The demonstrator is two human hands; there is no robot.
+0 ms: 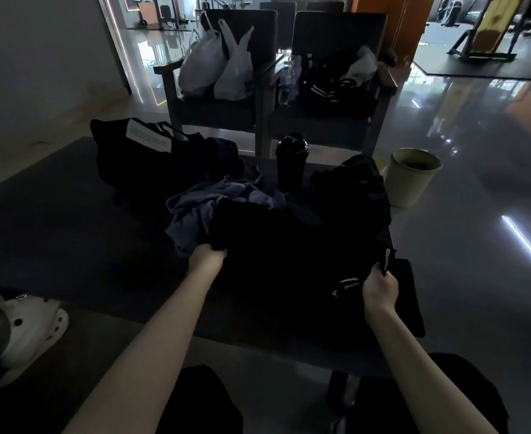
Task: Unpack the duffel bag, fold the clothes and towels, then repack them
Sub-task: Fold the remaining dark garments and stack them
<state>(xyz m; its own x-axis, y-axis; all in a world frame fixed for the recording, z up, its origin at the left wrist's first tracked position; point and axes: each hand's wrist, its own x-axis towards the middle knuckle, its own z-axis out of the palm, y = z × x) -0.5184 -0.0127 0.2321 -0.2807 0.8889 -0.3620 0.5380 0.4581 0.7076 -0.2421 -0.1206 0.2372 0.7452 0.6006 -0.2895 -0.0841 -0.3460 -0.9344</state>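
Head view | left hand [207,256] and right hand [380,292] each pinch an edge of black garment [276,261], spreading it flat on counter [70,245], likely for folding | duffel bag [139,158] far-left, unpacked | blue cloth [201,205] waits just behind.

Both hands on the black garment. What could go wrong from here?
Lifting or spreading the black garment may knock the upright bottle just behind the pile. Its right side seems to overhang the table edge near the right hand, so it may slide off. The left hand might drag the blue garment along.
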